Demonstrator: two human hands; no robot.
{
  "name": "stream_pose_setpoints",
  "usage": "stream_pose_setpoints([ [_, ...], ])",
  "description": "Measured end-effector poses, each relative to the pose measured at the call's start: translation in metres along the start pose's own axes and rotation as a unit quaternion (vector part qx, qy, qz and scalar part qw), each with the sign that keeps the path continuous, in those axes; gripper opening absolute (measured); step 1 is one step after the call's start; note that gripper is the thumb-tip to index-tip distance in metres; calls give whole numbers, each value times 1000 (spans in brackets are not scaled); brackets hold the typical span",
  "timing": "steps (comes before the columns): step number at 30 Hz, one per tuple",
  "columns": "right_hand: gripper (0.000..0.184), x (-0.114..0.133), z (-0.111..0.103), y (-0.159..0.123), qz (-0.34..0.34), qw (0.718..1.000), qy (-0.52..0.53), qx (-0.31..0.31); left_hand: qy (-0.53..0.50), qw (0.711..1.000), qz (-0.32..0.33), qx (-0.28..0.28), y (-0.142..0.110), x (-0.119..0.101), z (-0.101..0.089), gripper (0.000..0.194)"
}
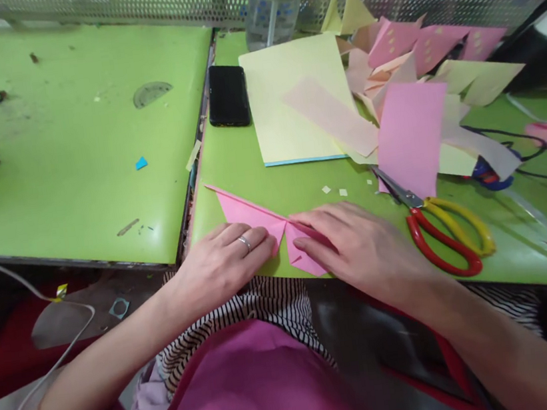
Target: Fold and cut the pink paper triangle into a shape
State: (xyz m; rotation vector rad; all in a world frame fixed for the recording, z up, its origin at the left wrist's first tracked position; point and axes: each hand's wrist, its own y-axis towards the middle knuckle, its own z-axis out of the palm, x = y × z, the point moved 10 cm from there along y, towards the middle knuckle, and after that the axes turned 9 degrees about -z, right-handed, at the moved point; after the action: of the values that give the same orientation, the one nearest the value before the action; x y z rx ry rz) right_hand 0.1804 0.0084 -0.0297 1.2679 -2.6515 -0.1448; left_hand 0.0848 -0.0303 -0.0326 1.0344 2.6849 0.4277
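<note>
A folded piece of pink paper (249,213) lies at the table's front edge, with a long thin folded rim and a pointed corner to the upper left. My left hand (222,255) is closed on its left part, fingers pressed together over the paper and the thumb hidden. My right hand (353,238) pinches the right part between thumb and fingers, beside a small folded flap. Right of that hand lie scissors (422,202) with one red and one yellow handle loop, blades partly against a loose pink sheet (413,136).
Behind the hands are a black phone (227,95), pale yellow sheets (303,120) and a water bottle (273,13). Folded pink and yellow papers (439,45) pile up at the back right. A gap (195,148) separates two green tabletops; cables lie at both sides.
</note>
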Motion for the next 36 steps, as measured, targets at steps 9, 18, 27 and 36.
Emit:
stream_pose_setpoints([
  [9, 20, 8, -1, 6, -66, 998, 24, -6, 61, 998, 7, -33, 2, -9, -4, 18],
  [18, 15, 4, 1, 4, -53, 995, 87, -8, 71, 994, 11, -81, 3, -14, -4, 11],
  [27, 28, 40, 3, -1, -149, 989, 24, -8, 14, 997, 20, -69, -14, -17, -10, 27],
  [36, 41, 46, -5, 2, -147, 984, 100, -20, -5, 990, 41, -138, -37, -17, -24, 14],
])
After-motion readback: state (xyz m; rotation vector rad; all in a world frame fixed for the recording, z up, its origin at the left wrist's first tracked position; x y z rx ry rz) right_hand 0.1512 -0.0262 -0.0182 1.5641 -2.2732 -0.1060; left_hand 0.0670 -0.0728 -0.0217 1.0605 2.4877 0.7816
